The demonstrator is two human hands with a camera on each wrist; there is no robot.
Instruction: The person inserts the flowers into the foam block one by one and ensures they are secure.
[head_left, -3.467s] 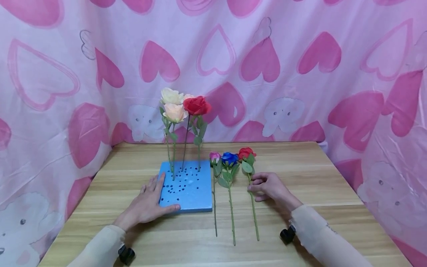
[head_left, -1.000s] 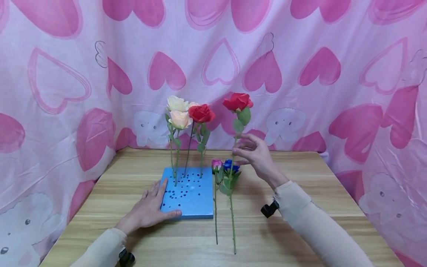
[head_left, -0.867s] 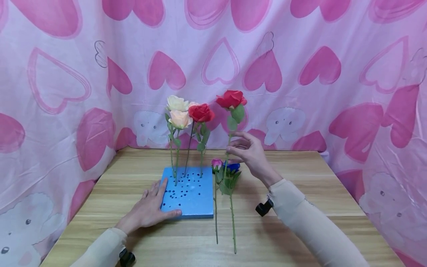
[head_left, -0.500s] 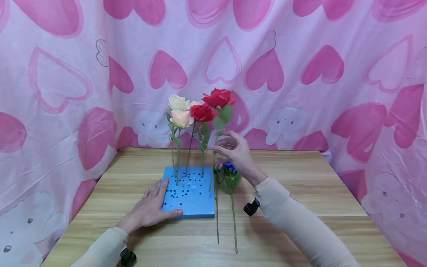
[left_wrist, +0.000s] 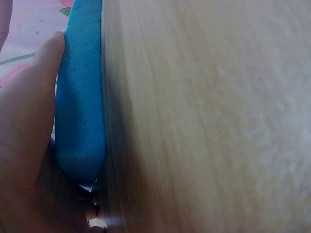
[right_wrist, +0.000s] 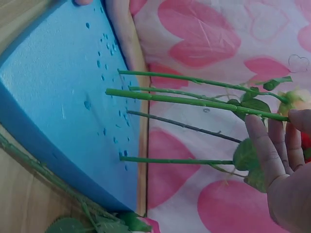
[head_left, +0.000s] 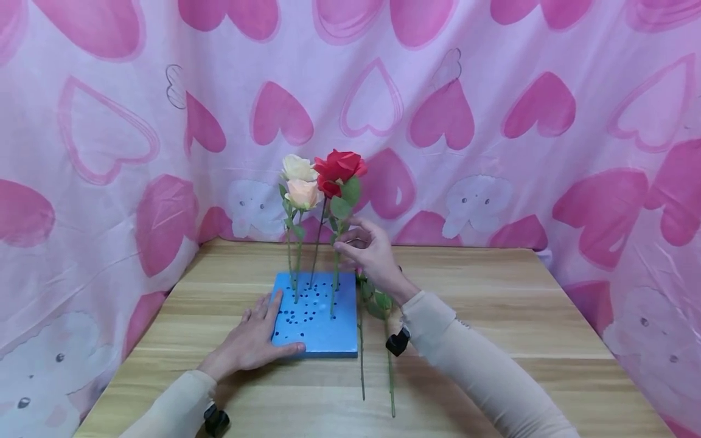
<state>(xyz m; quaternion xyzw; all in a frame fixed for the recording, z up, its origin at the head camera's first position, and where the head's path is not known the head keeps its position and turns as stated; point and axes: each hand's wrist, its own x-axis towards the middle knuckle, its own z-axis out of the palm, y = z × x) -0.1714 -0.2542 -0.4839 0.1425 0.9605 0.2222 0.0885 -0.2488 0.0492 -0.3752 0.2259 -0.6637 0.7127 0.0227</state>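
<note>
My right hand pinches the stem of a red artificial rose between thumb and fingertips. The rose stands upright over the blue foam block, which has many small holes. In the right wrist view the lower end of its stem is right at the block's surface. Cream and peach roses stand in the block's back part, along with another red rose mostly covered by the held one. My left hand rests along the block's left side, fingers straight and thumb along the front edge.
Two more flowers lie on the wooden table right of the block, their stems pointing toward me. My right hand and sleeve hide most of their blossoms. A pink heart-patterned curtain surrounds the table.
My right hand took the red rose off the table, raised it upright and carried it left over the foam block, bringing the stem down to it. My left hand stayed on the block.
</note>
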